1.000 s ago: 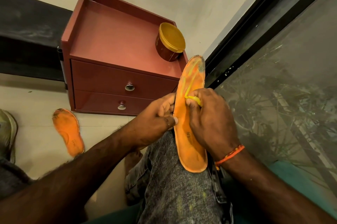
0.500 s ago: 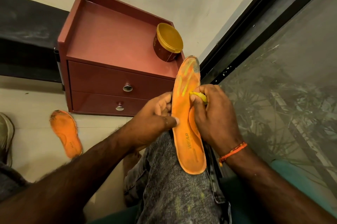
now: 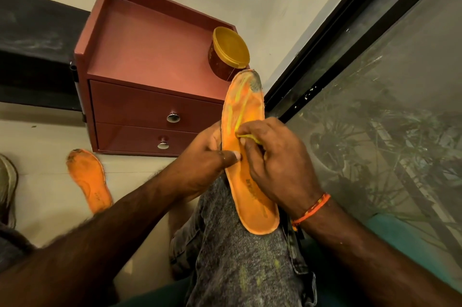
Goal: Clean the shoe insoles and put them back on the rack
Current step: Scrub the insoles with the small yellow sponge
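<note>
You are looking at a warm, dim indoor scene. The red cabinet (image 3: 150,57) is your landmark: its top catches soft, even light, while its drawer fronts sit in shade. Left of the cabinet, the dark ledge (image 3: 32,52) loses detail in shadow. Right of it, the glass pane (image 3: 375,131) shows murky reflections. Straight lines bow near the frame edges, and the forearm below the cabinet is smeared by blur.
</note>
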